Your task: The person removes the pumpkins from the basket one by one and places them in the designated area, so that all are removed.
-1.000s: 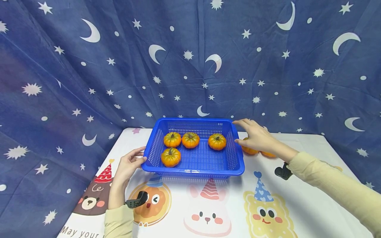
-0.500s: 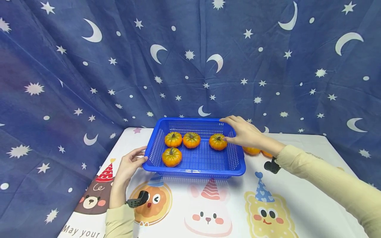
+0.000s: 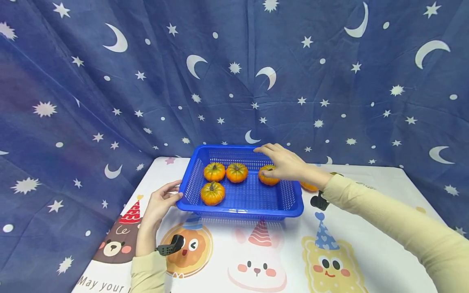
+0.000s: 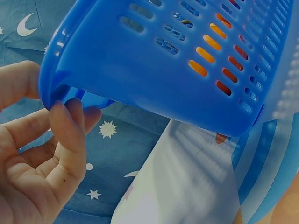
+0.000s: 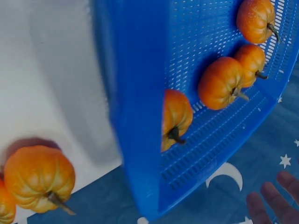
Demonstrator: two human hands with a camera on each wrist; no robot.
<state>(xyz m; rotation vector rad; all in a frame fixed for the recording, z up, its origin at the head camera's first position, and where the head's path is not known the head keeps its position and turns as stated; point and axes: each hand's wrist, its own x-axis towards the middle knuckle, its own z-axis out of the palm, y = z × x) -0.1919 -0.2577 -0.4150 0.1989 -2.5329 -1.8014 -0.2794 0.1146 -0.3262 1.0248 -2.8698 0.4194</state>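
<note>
In the head view a blue plastic basket (image 3: 253, 202) stands on the table, holding several small orange pumpkins. My left hand (image 3: 160, 203) grips its left rim; the left wrist view shows thumb and fingers (image 4: 67, 126) pinching the rim. My right hand (image 3: 283, 165) hovers over the basket's right part, fingers spread, above a pumpkin (image 3: 270, 182) that it partly hides. Whether it touches this pumpkin I cannot tell. Two pumpkins (image 3: 213, 172) (image 3: 237, 173) sit side by side at the back left, with another pumpkin (image 3: 212, 194) in front of them.
Outside the basket on the right, a pumpkin (image 5: 38, 177) lies on the table with a second pumpkin (image 5: 4, 205) beside it. A white cartoon-print cloth (image 3: 293, 252) covers the table. Behind hangs a dark blue curtain (image 3: 220, 81) with moons and stars.
My right hand has moved left from the basket's right rim to over the right-hand pumpkin inside. The left hand keeps its grip on the rim.
</note>
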